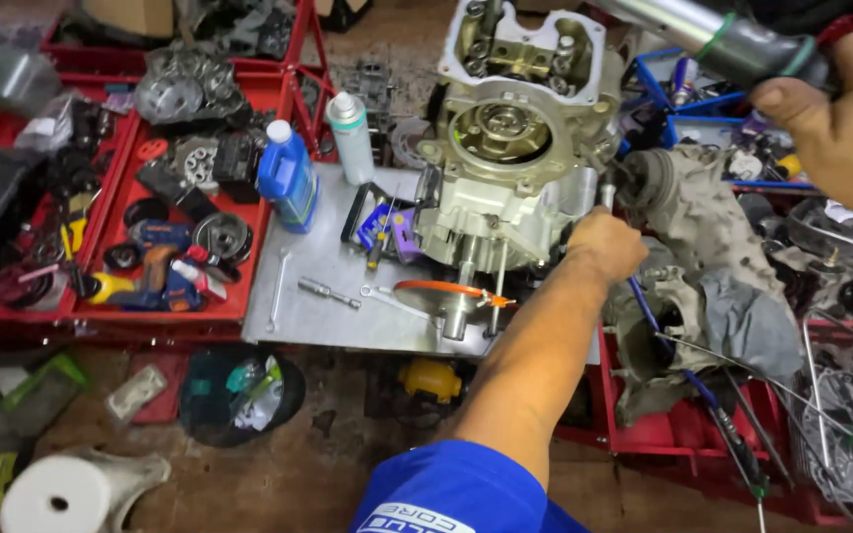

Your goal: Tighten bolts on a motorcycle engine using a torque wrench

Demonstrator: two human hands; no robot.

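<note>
- Engine block (505, 168), silver-grey, stands on metal plate (318, 286) at mid-frame; open cylinder head on top, round bore facing cam.
- Left hand (604, 245): arm in blue sleeve reaches in from bottom centre; grip curled tight into a fist vs the block's right lower side, touching it. Looks pinched round a thin metal tool shaft (607, 193) sticking up just above the knuckles; can't tell for sure what's inside the fist.
- Right hand (841, 118): top right, grip wrapped round a grey cylindrical handle w/ green rings (742, 44), held up above & right of the block, well apart from it.
- Plate also carries: blue oil bottle (286, 178) at its left back corner, white spray can (351, 136) just beside it, spanner (278, 286) & small socket extension (328, 292) lying flat, orange-edged disc (436, 291) at the block's foot.
- Left of plate: red trays (249, 94) w/ engine covers, gears, blue cordless drill (155, 266).
- Right of block: dirty grey rag (713, 247) over parts, blue cable running down past it.
- Floor in front: paper roll (51, 498) bottom left, dark bucket (239, 395) w/ scraps, yellow item (431, 380) under plate edge.
</note>
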